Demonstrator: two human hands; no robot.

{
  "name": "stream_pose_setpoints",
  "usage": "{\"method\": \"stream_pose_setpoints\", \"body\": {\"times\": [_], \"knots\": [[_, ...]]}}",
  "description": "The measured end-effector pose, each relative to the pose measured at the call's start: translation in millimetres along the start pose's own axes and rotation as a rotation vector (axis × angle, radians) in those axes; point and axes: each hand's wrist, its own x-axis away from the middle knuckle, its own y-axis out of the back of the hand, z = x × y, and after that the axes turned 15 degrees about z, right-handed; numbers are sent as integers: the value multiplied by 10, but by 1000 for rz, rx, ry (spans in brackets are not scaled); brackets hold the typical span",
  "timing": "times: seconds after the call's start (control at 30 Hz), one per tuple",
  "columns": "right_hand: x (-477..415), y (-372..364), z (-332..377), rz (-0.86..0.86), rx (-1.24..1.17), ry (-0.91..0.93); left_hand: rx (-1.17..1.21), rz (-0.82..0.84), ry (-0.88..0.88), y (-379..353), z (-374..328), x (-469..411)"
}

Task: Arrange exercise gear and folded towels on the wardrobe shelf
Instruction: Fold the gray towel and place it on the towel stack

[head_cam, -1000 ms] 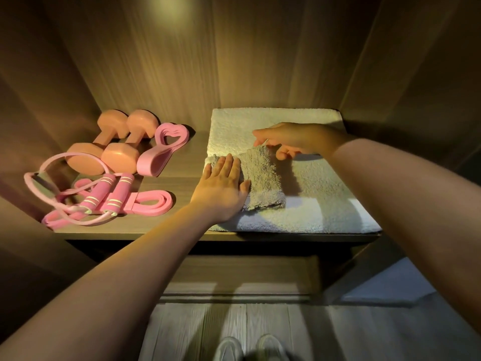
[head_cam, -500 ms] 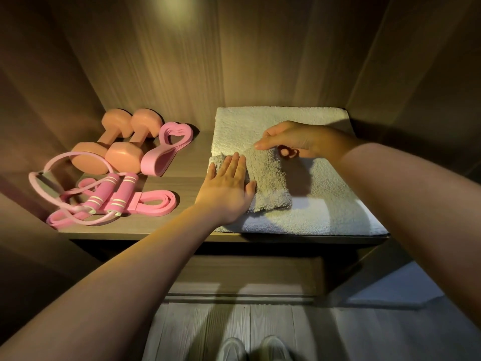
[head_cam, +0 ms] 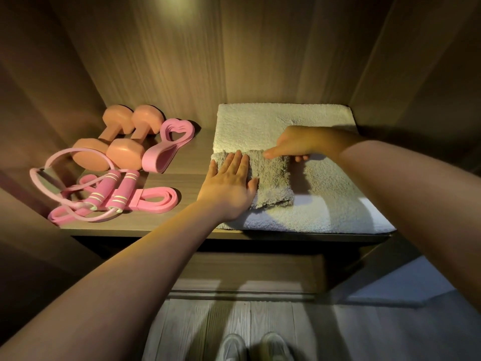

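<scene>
Right hand [head_cam: 299, 143] has slid a bit nearer along the far edge of the small grey towel [head_cam: 273, 183], fingers curled (can't tell if pinching or just pressing), while the left hand [head_cam: 229, 188] stays flat, fingers together, on its left half. Looks like it's being squared up on the big white folded towel [head_cam: 281, 121] at the shelf's [head_cam: 192, 162] right; next I'd smooth it and let go. Dumbbells [head_cam: 122, 142], jump rope [head_cam: 109, 194] and pink band [head_cam: 156, 201] sit well left, not blocking anything.

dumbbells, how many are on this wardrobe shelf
2. The left peach-orange dumbbell lies at the back left of the wooden shelf; the right peach-orange dumbbell lies beside it, next to the pink heart-shaped band. None seems hidden.
</scene>
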Motion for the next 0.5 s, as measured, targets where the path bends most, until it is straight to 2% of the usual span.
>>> {"method": "stream_pose_setpoints", "body": {"times": [0.07, 0.13, 0.23, 0.27, 0.33, 0.4, 0.5], "knots": [[9, -105, 49, -143, 52, 15, -5, 24, 14, 26, -9, 17], [67, -201, 47, -206, -71, 17, -22, 44, 23, 64, -17, 36], [260, -349, 34, -19, -509, -90, -37, 46, 45, 143, -43, 37], [312, -413, 51, 0, -600, -122, -36, 41, 51, 154, -56, 39], [412, -549, 144, -73, -631, -171, -14, 18, 62, 140, -82, 59], [481, -677, 214, -208, -652, -126, 63, -39, 73, 114, -98, 97], [627, -860, 248, -322, -768, 41, 338, -212, 92, 132, -95, 252]]}}
